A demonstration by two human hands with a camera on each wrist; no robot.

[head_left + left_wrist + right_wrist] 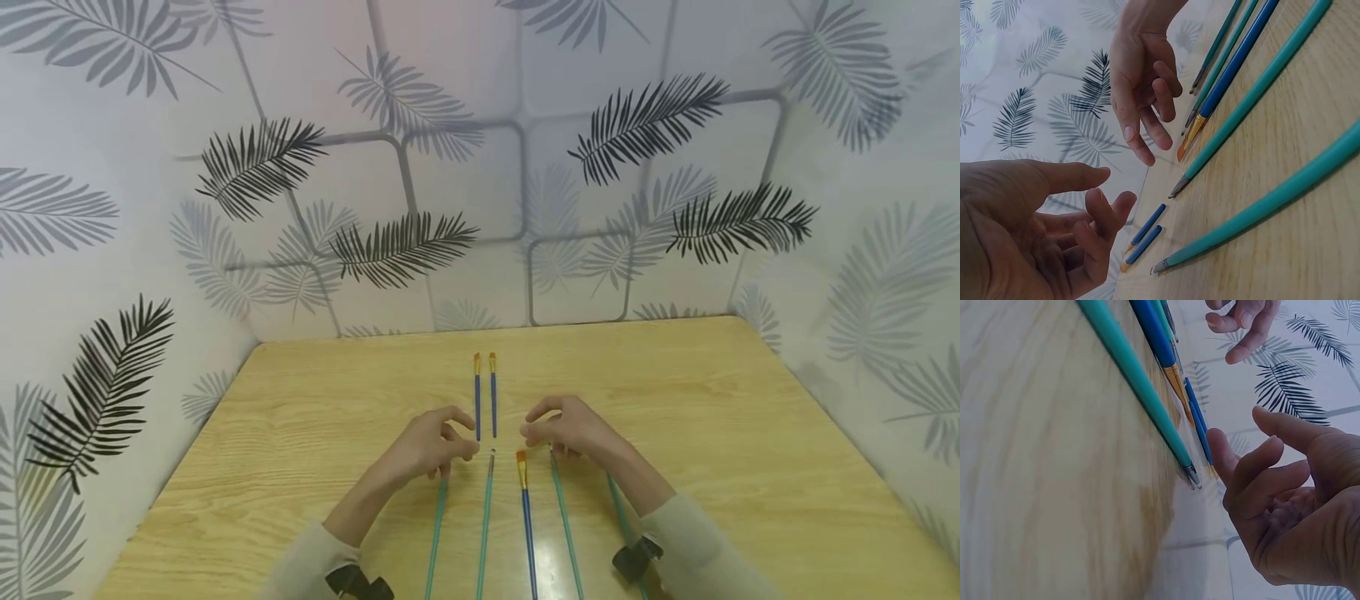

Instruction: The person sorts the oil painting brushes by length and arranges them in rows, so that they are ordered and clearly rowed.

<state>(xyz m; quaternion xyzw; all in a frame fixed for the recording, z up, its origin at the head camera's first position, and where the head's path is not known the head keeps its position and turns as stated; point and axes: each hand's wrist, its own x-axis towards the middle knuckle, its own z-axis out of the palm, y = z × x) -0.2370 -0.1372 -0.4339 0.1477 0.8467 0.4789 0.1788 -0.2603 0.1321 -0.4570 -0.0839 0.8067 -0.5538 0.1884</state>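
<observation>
Two short blue paintbrushes (484, 397) lie side by side, tips pointing to the far edge of the wooden table (735, 417). My left hand (467, 433) hovers just left of their near ends, fingers loosely curled and holding nothing. Opposite it, my right hand (528, 425) is just right of them, also holding nothing. Nearer me lie a long blue brush (527, 525) and several teal brushes (486, 525), roughly parallel. The left wrist view shows the left hand (1113, 187) above the short brushes (1144, 236). In the right wrist view the right hand (1238, 428) hangs beside a teal brush (1135, 381).
Walls papered with a leaf pattern (405, 242) close the table in at the back and on both sides. One teal brush (622, 517) runs partly under my right forearm. Bare wood (300, 400) stretches to the left and right of the brushes.
</observation>
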